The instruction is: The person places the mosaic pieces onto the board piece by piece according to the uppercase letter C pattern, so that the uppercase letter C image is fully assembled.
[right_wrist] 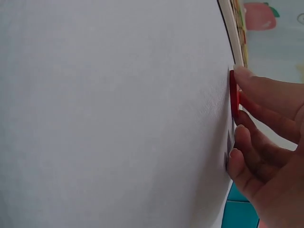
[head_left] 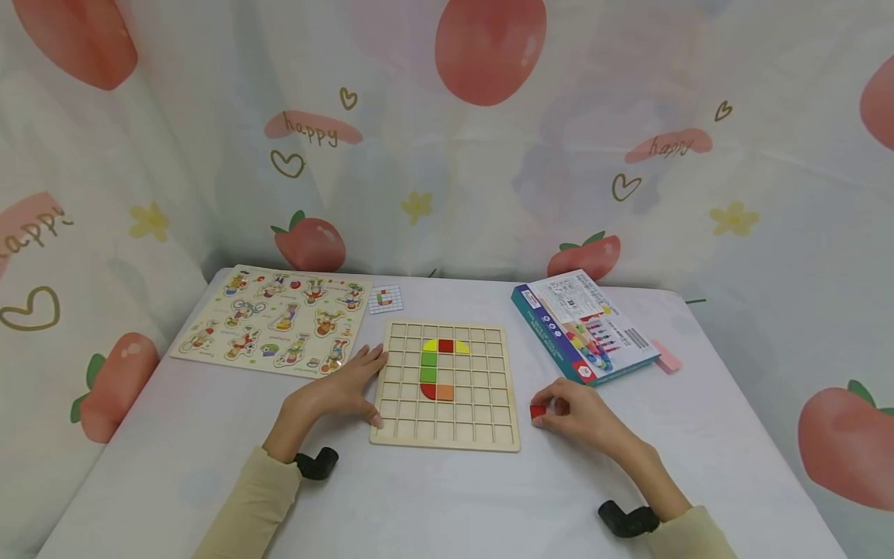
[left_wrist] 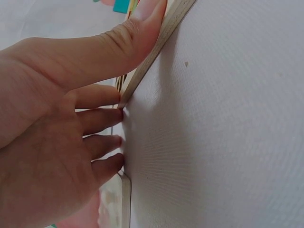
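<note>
Two hands share the work: your left hand (head_left: 340, 388) lies flat with straight fingers against the wooden grid board's (head_left: 447, 439) left edge, likely steadying it. Your right hand (head_left: 574, 414) pinches a red tile (head_left: 536, 411) on the white table (head_left: 433, 505), just right of the board beside its coloured pieces (head_left: 438, 369).

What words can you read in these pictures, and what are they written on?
"happy" on the backdrop cloth, above the table: read at and.
"appy" cut off at the left edge.
Print on the box, the animal puzzle board and the small card: too small to read.
</note>
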`<state>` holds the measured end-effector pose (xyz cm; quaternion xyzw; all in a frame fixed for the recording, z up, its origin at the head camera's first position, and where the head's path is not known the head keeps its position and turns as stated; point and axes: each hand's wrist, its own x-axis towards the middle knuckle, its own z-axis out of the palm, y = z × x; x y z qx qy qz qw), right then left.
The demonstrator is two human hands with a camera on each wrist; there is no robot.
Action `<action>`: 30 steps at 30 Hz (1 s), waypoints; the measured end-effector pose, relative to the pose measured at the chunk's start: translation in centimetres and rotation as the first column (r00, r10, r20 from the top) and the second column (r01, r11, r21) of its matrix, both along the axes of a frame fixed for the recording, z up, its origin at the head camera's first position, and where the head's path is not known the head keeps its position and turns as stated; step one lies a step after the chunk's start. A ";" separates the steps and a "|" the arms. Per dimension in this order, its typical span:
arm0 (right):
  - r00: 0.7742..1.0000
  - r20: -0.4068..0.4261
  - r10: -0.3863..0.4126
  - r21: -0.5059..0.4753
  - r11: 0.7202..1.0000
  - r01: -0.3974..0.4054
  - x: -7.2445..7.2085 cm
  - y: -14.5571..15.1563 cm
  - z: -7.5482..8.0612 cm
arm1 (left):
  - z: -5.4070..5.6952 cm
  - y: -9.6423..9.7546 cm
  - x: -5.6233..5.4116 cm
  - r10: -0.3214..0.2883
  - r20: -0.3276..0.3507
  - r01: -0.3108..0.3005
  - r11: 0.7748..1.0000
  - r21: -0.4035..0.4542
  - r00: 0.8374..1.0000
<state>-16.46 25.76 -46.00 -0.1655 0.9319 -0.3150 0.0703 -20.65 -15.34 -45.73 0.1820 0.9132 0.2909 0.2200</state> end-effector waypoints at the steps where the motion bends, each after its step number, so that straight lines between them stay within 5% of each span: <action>1: 1.000 0.002 0.005 0.000 1.000 -0.005 0.0 0.0 0.0 | 0.0 0.0 0.0 -0.001 -0.001 0.001 1.000 0.001 1.000; 30: 0.998 0.006 0.054 -0.144 0.988 -0.053 -0.7 -2.1 0.1 | 0.0 0.0 -0.1 -0.006 -0.001 0.006 1.000 0.000 1.000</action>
